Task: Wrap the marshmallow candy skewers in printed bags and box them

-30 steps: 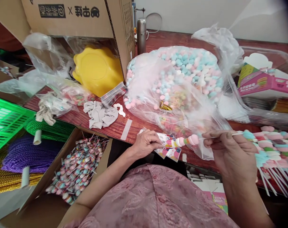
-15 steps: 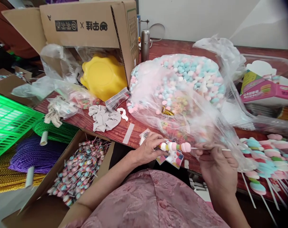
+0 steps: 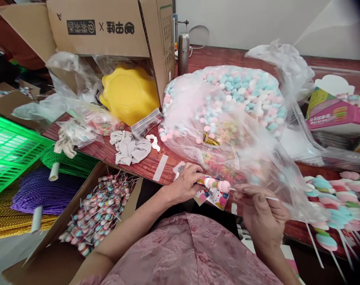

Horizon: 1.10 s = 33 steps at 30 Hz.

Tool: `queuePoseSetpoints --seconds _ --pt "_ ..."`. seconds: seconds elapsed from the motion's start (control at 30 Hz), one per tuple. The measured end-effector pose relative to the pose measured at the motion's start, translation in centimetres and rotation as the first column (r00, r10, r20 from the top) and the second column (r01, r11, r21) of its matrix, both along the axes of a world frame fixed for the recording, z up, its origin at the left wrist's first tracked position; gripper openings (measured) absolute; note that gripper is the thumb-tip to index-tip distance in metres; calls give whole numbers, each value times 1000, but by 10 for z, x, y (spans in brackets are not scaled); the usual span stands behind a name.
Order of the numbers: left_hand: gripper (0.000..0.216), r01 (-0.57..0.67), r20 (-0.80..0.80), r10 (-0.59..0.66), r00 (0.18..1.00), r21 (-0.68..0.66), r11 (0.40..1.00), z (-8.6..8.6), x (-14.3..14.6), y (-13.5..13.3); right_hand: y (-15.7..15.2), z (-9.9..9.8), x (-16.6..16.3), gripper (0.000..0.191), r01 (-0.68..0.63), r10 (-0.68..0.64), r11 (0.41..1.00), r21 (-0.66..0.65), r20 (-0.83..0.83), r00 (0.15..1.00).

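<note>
A marshmallow skewer (image 3: pixel 213 183), with pink, white, green and yellow pieces in a row, lies level between my hands. My left hand (image 3: pixel 184 185) is closed round its far left end, and the fingers hide the last pieces. On the other side my right hand (image 3: pixel 266 213) pinches the white stick (image 3: pixel 271 198) between thumb and fingers. Just below the skewer are colourful printed cards (image 3: pixel 220 199) at the table edge. Beyond both hands rests a large clear bag of pink, blue and white marshmallows (image 3: pixel 239 91), with smaller gummy-like pieces near its front.
Finished-looking marshmallow skewers (image 3: pixel 343 198) are piled at the right. A cardboard box (image 3: pixel 123 245) full of small wrapped sweets stands low at the left, near a green basket (image 3: pixel 16 158). Behind are a yellow scalloped container (image 3: pixel 129 95), a large carton (image 3: pixel 108 27) and a metal flask (image 3: pixel 183 53).
My right hand has moved left and slightly down with the stick, closer to my left hand. The skewer's right end has shifted left with it.
</note>
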<state>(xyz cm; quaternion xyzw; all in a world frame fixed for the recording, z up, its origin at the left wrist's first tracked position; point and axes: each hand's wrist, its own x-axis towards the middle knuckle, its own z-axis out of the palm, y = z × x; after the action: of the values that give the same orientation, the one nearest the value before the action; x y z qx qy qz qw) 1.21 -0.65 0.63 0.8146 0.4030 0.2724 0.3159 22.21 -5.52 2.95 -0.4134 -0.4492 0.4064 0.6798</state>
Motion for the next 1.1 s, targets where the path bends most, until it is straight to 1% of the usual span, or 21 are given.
queuePoseSetpoints --seconds 0.13,0.2,0.27,0.37,0.47,0.53,0.6,0.67,0.7,0.77,0.8,0.83,0.87,0.93,1.03,1.1 --pt "13 -46 7 46 999 51 998 6 -1 1 2 -5 0 11 35 -35 999 10 -24 999" --pt "16 -40 -16 41 999 83 996 14 -3 2 5 -4 4 12 37 -37 999 1 -67 997" --pt "22 3 -54 1 999 74 997 23 -6 5 9 -1 9 14 19 -20 1000 -15 -115 993" --pt "28 58 -65 -62 996 -47 997 36 -7 9 16 5 12 12 -13 11 1000 -13 -153 988" --pt "32 91 -16 -96 995 -199 976 44 -5 12 19 9 8 10 -28 28 1000 6 -158 987" --pt "30 79 -3 -83 997 -255 964 46 -3 14 18 11 5 12 -28 33 999 43 -127 991" --pt "22 46 -6 -50 999 -279 959 48 -2 15 18 13 3 12 -18 24 994 111 -53 998" --pt "15 24 -44 -36 998 -257 966 50 -3 15 19 17 4 11 -38 34 987 154 28 999" --pt "11 18 -88 -38 995 -219 975 51 -4 15 20 20 5 11 -68 61 987 144 49 997" --pt "4 20 -215 -39 976 -88 996 54 -6 16 25 26 9 13 -159 158 985 60 36 987" --pt "5 31 -278 -35 960 -19 999 56 -7 16 28 29 10 14 -205 204 979 7 9 979" --pt "7 45 -329 -33 944 32 998 58 -7 16 30 31 11 15 -231 230 972 -36 -17 973" --pt "8 56 -360 -33 932 54 997 61 -7 16 31 32 11 15 -235 233 970 -62 -26 972" --pt "4 59 -364 -50 930 14 998 65 -5 16 29 31 8 15 -191 193 980 -53 30 981" --pt "4 61 -271 -88 958 -105 993 67 -2 16 22 22 -4 14 -144 134 988 48 167 977" --pt "4 75 -192 -105 976 -160 984 66 -1 15 18 17 -12 16 -160 145 983 86 156 977"
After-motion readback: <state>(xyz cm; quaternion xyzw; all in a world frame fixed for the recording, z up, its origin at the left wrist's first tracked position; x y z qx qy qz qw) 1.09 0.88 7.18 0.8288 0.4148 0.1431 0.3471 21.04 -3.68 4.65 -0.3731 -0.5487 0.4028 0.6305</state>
